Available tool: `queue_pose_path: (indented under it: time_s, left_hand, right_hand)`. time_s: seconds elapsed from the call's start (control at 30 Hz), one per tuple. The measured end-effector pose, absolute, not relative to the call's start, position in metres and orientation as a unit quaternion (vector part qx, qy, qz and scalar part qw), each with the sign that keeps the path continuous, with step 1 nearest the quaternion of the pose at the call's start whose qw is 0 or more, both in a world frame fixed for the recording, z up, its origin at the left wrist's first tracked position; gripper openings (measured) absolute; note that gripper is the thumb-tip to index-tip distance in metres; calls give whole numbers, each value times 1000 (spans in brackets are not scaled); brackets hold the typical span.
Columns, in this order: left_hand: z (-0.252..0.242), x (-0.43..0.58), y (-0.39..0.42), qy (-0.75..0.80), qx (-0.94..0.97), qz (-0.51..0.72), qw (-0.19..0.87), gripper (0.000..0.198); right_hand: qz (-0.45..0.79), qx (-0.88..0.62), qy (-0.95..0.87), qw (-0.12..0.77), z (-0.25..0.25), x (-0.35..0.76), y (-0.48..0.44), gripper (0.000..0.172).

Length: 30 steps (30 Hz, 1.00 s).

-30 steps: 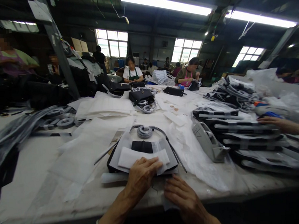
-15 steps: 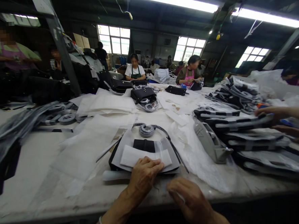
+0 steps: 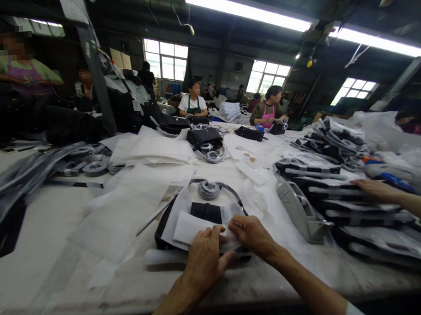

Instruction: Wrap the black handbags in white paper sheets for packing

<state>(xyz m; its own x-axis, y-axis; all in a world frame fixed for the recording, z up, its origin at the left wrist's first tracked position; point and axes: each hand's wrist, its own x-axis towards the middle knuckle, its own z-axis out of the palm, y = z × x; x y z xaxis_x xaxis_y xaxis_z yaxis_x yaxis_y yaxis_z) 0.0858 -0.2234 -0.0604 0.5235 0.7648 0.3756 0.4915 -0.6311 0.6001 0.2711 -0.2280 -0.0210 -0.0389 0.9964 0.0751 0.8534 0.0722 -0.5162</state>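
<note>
A black bag (image 3: 162, 227) lies flat in front of me, partly covered by pale sheeting. Across its front is a folded white foam sheet (image 3: 191, 229), and a wrapped coil (image 3: 208, 189) rests near its top. My left hand (image 3: 206, 255) presses on the lower part of the foam sheet, thumb and fingers apart. On the sheet's right part, my right hand (image 3: 244, 229) has its fingertips pinched together; what lies between them is too small to make out. A black strap (image 3: 234, 192) curves round the bag's upper right side.
White sheets (image 3: 149, 149) are stacked at the back left. Wrapped black bags (image 3: 352, 210) are piled at the right, where another person's hand (image 3: 376, 190) rests. A grey bag piece (image 3: 299, 209) stands beside them. Several people work farther back.
My right hand has moved up and left from the table edge onto the foam sheet. My left thumb has spread out. The other person's hand at the right has moved onto the pile.
</note>
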Motion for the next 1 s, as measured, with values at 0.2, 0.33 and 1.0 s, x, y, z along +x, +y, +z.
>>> queue_pose_path:
  time_s: [0.2,0.33,1.0]
  left_hand:
    - [-65,92,-225,368,870,290,152,62]
    - [-73,91,-223,319,900,286,83,57]
    - [-91,91,-218,257,908,332,0,35]
  right_hand:
    - [241,-655,-688,201,-26,275,-205,17]
    - [288,-658,-663,211,-36,279,-197,16]
    - [394,-676,-522,339,-53,286,-185,20]
